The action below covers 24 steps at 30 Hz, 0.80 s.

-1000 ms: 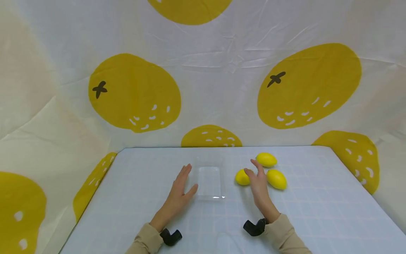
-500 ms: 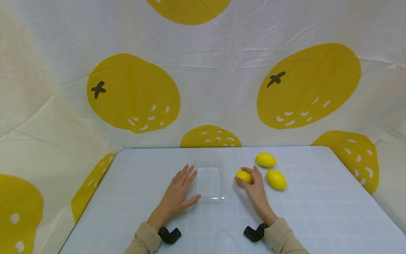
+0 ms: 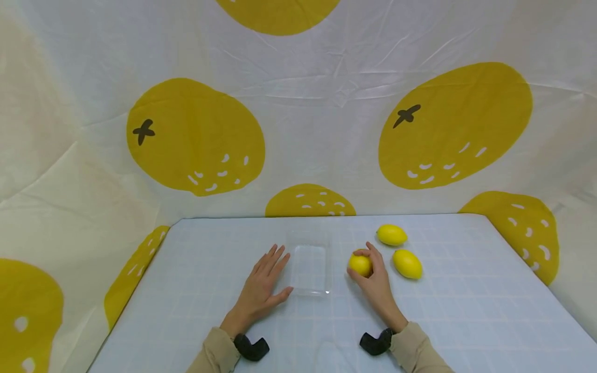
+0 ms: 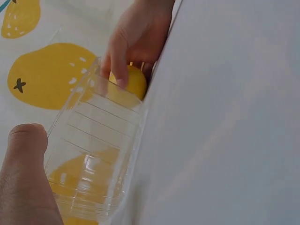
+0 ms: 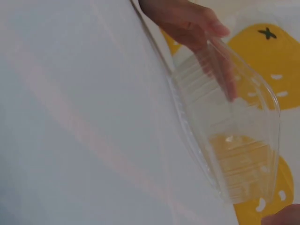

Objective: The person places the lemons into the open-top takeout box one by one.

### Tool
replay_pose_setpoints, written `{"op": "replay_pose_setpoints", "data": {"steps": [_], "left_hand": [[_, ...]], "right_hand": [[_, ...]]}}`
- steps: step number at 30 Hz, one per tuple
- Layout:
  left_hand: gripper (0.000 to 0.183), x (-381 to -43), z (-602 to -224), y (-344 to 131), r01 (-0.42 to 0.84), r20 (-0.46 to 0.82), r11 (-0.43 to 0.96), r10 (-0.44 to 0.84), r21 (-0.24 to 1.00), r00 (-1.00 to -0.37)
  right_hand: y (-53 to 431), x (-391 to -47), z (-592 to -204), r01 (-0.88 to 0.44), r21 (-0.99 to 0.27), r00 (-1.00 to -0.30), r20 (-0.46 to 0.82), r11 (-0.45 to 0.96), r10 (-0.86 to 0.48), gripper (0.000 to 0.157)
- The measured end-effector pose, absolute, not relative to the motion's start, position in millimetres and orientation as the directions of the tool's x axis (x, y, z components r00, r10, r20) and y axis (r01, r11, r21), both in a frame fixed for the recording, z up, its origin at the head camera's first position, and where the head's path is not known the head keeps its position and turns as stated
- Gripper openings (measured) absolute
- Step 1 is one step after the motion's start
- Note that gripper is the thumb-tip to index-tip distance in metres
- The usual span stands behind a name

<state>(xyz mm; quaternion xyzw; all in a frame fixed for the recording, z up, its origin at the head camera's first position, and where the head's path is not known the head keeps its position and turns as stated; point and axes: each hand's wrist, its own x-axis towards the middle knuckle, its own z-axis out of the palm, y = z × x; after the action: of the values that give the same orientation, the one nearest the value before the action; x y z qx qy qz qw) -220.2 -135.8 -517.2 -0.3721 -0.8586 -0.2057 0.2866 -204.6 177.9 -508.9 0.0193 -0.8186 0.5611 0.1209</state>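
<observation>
A clear plastic box (image 3: 310,292) stands on the table between the two hands. Along its left side lies my left hand (image 3: 261,292), fingers straight and spread, the thumb near the front corner; the right wrist view shows those fingers through the clear wall. My right hand (image 3: 375,282) grips a lemon (image 3: 360,265) between thumb and fingers, just right of the box. The left wrist view also shows this lemon (image 4: 135,83) beyond the box (image 4: 101,117). Whether the lemon touches the table is hard to tell.
Two more lemons lie right of the right hand, a rear lemon (image 3: 392,235) and a nearer lemon (image 3: 408,264). A pale checked cloth covers the table (image 3: 224,238). Behind it hangs a curtain (image 3: 322,140) printed with large yellow fruit.
My right hand has come down onto the left-hand lemon and taken hold of it, shifting it slightly. My left hand has spread its fingers beside the box.
</observation>
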Motion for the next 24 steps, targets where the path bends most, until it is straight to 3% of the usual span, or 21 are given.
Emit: {"op": "replay_pose_setpoints", "data": {"steps": [4, 11, 24], "left_hand": [[0.077, -218.2, -517.0, -131.9, 0.753, 0.653, 0.644, 0.514, 0.135, -0.556], [0.078, -213.0, -517.9, -123.0, 0.738, 0.68, 0.667, 0.497, 0.097, -0.539], [0.079, -206.4, -516.3, -115.5, 0.708, 0.675, 0.704, 0.5, 0.047, -0.542]], "right_hand": [[179.6, -204.2, -509.3, -0.187, -0.894, -0.971, 0.23, 0.407, 0.058, 0.049], [191.7, -209.1, -510.2, -0.344, -0.822, -0.935, 0.343, 0.453, -0.087, 0.057], [195.4, -208.7, -511.0, -0.288, -0.863, -0.955, 0.291, 0.416, -0.057, 0.066]]}}
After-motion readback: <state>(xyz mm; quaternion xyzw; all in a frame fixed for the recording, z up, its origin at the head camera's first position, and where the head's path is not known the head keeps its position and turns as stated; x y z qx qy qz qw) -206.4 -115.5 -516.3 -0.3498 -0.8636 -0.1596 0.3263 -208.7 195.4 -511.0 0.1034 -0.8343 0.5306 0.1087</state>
